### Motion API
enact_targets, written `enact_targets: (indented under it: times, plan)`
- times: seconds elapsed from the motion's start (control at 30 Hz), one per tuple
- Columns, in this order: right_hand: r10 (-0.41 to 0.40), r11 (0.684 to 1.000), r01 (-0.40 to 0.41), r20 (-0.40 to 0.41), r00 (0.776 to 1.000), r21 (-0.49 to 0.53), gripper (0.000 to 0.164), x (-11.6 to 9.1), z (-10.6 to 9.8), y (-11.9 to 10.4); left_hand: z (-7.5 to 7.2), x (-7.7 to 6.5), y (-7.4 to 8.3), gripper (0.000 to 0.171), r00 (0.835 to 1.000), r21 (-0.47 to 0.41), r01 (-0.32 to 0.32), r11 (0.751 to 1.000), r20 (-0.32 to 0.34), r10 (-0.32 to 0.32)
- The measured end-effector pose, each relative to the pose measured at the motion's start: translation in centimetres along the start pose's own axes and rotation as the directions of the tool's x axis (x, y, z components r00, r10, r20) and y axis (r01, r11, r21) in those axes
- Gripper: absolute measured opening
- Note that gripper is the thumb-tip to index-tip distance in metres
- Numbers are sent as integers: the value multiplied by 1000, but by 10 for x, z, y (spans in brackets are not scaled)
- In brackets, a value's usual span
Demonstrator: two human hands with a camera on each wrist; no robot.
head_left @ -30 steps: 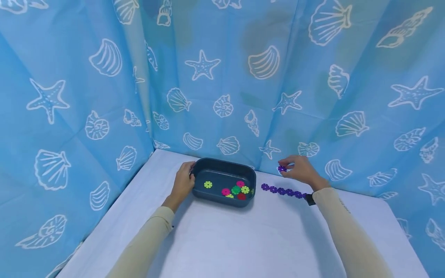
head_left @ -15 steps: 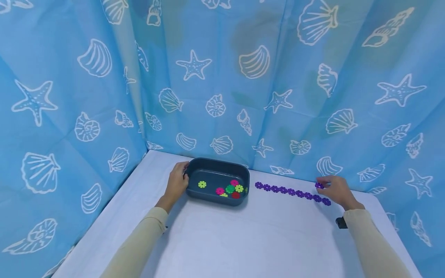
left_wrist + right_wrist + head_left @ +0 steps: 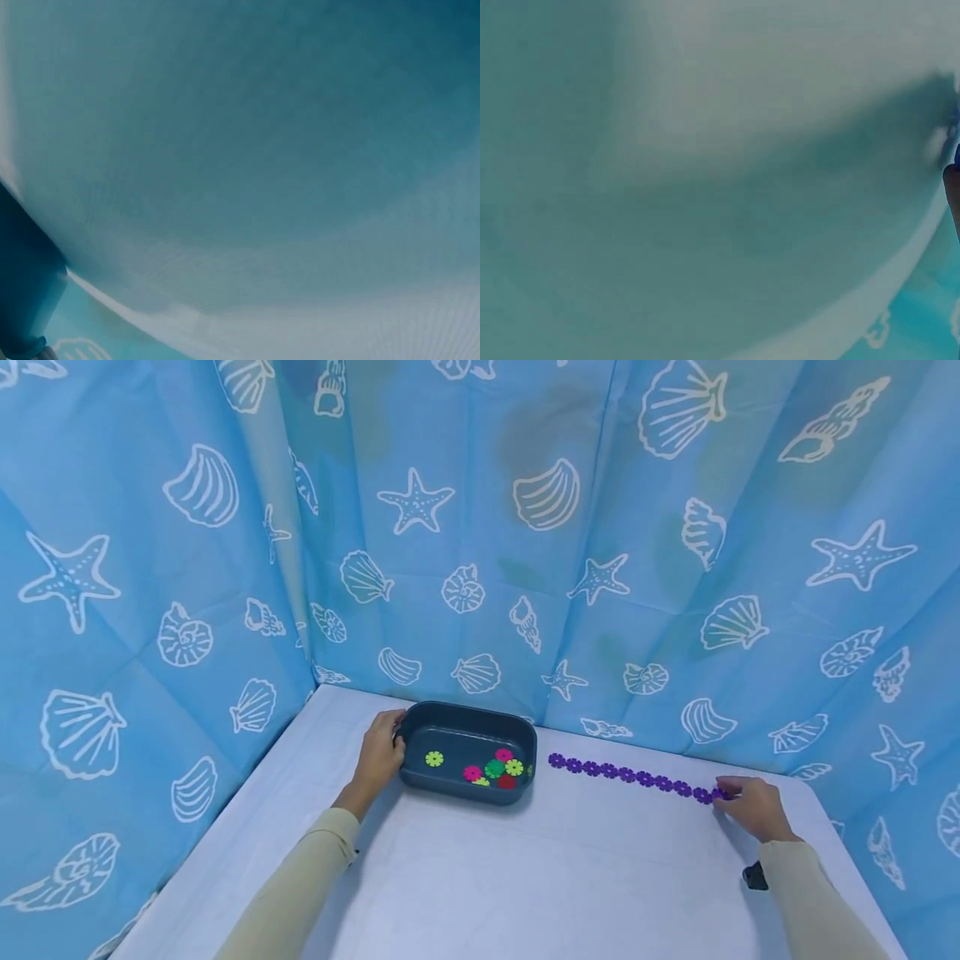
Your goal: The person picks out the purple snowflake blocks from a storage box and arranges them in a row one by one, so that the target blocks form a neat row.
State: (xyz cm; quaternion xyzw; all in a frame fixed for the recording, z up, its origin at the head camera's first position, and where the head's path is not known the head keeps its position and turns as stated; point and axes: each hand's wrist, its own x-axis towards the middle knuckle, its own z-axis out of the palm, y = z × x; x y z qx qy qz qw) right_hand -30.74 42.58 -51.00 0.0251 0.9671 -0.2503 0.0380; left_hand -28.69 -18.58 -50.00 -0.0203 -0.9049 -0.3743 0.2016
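In the head view my left hand [image 3: 378, 752] grips the left end of a dark blue-grey plastic bin [image 3: 427, 789]. The left wrist view catches a corner of that bin [image 3: 30, 270] at its left edge. Over to the right, my right hand [image 3: 757, 808] pinches a purple snowflake disc [image 3: 720, 794] at the right end of a row of purple snowflake discs [image 3: 628, 774]. The row runs from beside the bin toward the table's right side. At the right edge of the right wrist view, a fingertip [image 3: 952, 191] shows close by the purple discs.
Inside the bin lie several loose discs: yellow [image 3: 434, 759], pink [image 3: 472, 772], green [image 3: 494, 768] and red [image 3: 507, 782]. A white cloth covers the table [image 3: 540, 877]. Blue curtains [image 3: 465, 510] with seashell prints hang close behind and beside it.
My right hand has carried a purple disc rightward and down to the row's right end, now at table level. My left hand stays on the bin. The head view has shifted slightly.
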Motion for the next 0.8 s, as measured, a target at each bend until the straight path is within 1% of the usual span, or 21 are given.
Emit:
enact_targets:
  times: [0.2, 0.43, 0.67, 0.73, 0.8]
  plan:
    - [6, 1000, -7, -24, 1000, -21, 48, -6, 0, 5, 0, -1, 2, 44, 1000, -6, -29, 1000, -10, 29]
    - [5, 999, -6, -11, 1000, -39, 47, -9, -3, 6, 1, 0, 4, 43, 999, -10, -38, 999, -9, 38]
    - [18, 999, -18, 19, 1000, -32, 50, -10, -6, 5, 1, 1, 4, 43, 1000, 1, -28, 1000, 2, 28]
    - [20, 1000, -20, 11, 1000, -23, 51, -9, -9, 3, 0, 1, 4, 44, 999, 6, -37, 999, 8, 37]
    - [9, 1000, -9, -18, 1000, -16, 51, -7, -13, -2, -2, 2, 4, 44, 998, 17, -62, 998, 16, 61]
